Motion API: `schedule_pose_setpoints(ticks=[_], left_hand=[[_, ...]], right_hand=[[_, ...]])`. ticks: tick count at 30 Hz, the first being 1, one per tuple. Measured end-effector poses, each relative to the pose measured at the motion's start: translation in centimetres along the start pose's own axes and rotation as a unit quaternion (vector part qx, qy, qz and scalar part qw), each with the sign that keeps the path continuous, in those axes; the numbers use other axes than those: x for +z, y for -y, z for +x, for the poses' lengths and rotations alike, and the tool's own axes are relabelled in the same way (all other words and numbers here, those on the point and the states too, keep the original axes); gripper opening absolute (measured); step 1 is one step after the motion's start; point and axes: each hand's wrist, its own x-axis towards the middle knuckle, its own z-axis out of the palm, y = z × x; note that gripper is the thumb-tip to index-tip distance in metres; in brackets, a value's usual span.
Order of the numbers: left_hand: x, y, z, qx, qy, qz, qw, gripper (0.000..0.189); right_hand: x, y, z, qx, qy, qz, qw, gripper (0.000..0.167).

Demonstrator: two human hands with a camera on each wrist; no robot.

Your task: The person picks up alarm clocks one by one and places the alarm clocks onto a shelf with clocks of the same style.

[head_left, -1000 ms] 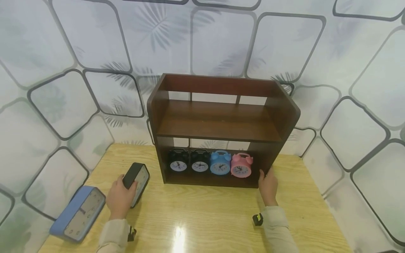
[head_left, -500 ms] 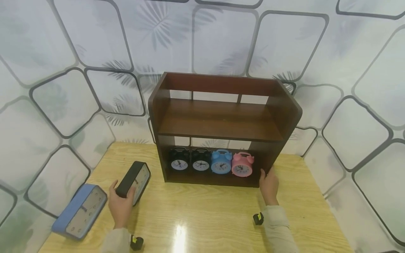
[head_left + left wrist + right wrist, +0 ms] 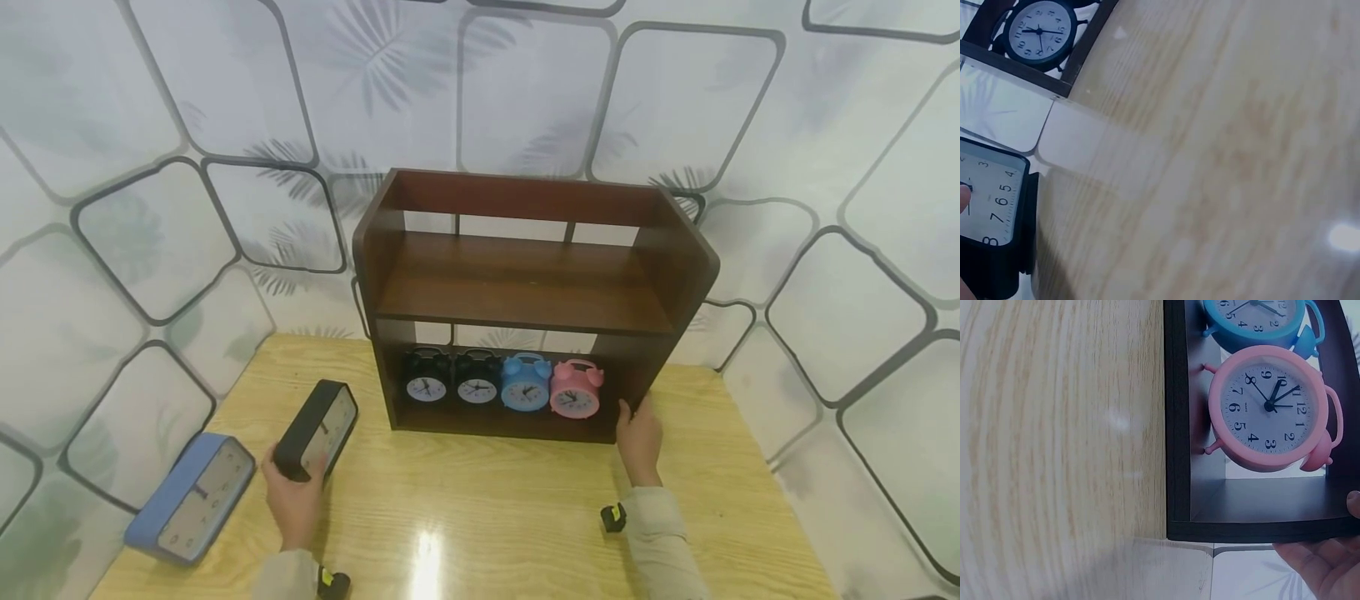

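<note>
My left hand [image 3: 294,504] holds the near end of a black rectangular desk clock [image 3: 311,425], thumb against its pale face. In the left wrist view only part of that clock [image 3: 997,200] and a bit of thumb show. My right hand [image 3: 640,442] grips the right side panel of a dark brown two-tier shelf [image 3: 525,287]. In the right wrist view, the thumb lies inside the panel and the fingers [image 3: 1313,565] outside. Twin-bell alarm clocks stand along the lower tier: two black, one blue [image 3: 526,384], one pink [image 3: 576,391].
To the left of the black desk clock, a blue rectangular clock [image 3: 187,504] sits at the table's left side. The pale wooden table [image 3: 480,500] meets a patterned wall [image 3: 532,92] at the back, behind the shelf. Walls also close in on both sides.
My left hand has slid its hold from the top of the black desk clock down to its near end. The right hand keeps its place on the shelf.
</note>
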Motion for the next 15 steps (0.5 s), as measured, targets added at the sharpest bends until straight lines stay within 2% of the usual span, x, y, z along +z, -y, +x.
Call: schedule_pose_setpoints(ticks=[9,15], left_hand=[[0.57,-0.02,-0.52,-0.019,-0.028,0.017,0.9993,0.076],[0.84,0.19,-0.56,-0.011,-0.036,0.011,0.9992,0.077]], right_hand=[[0.09,-0.01,0.06,0.004,-0.003,-0.003,1.0,0.036],[0.23,-0.19,0.08,0.005,-0.001,-0.001,1.0,0.035]])
